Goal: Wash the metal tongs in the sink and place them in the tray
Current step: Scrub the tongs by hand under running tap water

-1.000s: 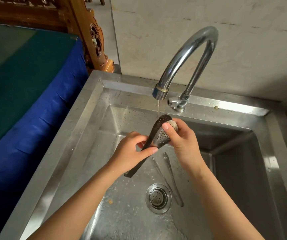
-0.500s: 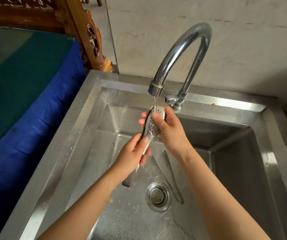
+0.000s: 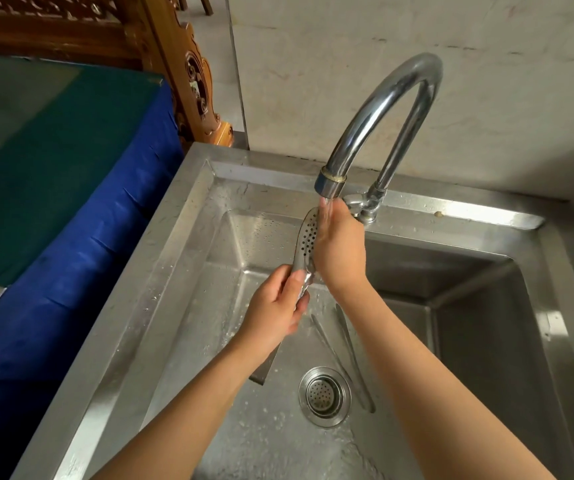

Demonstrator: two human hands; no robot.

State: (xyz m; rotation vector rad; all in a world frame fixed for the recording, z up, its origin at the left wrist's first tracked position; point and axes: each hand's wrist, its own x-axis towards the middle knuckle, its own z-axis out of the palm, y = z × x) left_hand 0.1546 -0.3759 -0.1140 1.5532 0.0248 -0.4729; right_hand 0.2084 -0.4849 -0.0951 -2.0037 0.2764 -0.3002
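Observation:
I hold a pair of metal tongs with perforated spoon ends upright under the running tap. My left hand grips the tongs' handle at mid-length; the handle's lower end sticks out below my wrist. My right hand lies flat against the perforated head, fingers up into the water stream. All this is above the steel sink. No tray is in view.
A second thin metal utensil lies on the sink floor beside the round drain strainer. A blue and green covered surface borders the sink on the left, with carved wooden furniture behind. A tiled wall rises behind the tap.
The tongs have been raised and turned more upright, closer to the spout. My right hand has shifted from pinching the head to rubbing flat along it under the water.

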